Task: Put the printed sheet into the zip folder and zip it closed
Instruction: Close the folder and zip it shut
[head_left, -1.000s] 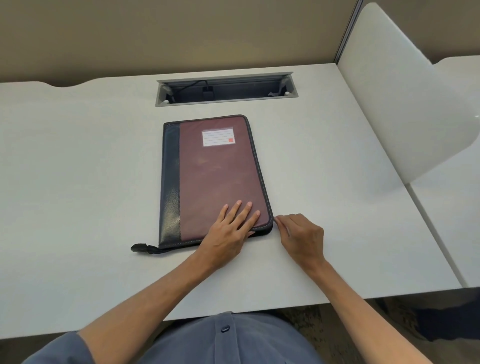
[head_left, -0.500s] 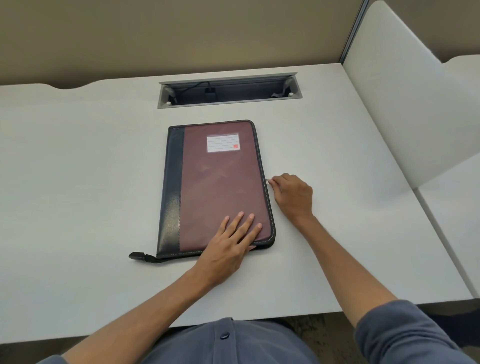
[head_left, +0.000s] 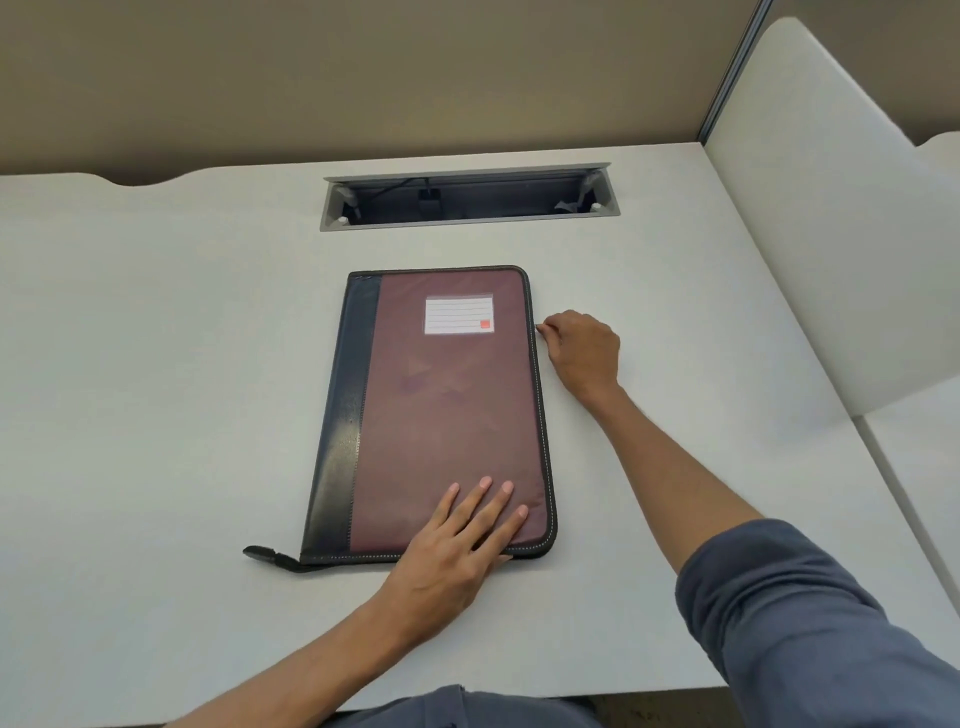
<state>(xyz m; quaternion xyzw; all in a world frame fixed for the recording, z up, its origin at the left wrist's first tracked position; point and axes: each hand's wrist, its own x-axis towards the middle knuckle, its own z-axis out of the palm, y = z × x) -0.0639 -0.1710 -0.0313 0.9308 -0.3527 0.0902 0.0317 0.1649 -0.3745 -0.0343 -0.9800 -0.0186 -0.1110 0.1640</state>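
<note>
A maroon zip folder with a dark spine strip and a white label lies flat and shut on the white desk. My left hand rests palm down on its near right corner, fingers spread. My right hand sits beside the folder's right edge near the far end, fingers pinched on the small zipper pull. A black strap tab sticks out at the near left corner. No printed sheet is visible.
A grey cable tray opening is recessed in the desk behind the folder. A white divider panel stands on the right. A beige wall runs along the back. The desk's front edge is close to my body.
My right hand has travelled from the folder's near right corner along the right edge to the far end, pinched on the zipper pull. My left hand has stayed pressed on the cover.
</note>
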